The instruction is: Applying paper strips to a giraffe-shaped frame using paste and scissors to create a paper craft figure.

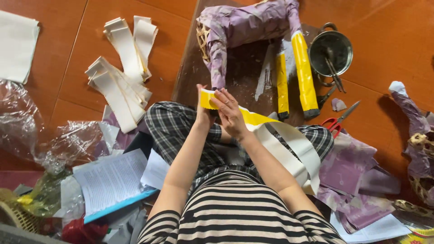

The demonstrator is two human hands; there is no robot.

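My left hand [203,110] and my right hand [229,110] both pinch the end of a long yellow paper strip [253,118] with a white backing that loops down over my right knee. Just beyond my hands stands a paper-covered animal figure [246,25] on a dark board [244,68]. Its body and front leg are purple. Two of its legs [303,72] are wrapped in yellow paper. Woven cane shows at the figure's open end.
White paper strips [120,74] lie in piles at the upper left. A metal pot [331,50] with a brush, red-handled scissors [337,119], purple paper sheets [350,174], clear plastic wrap [54,140], printed sheets [110,180] and another purple figure [413,117] surround me.
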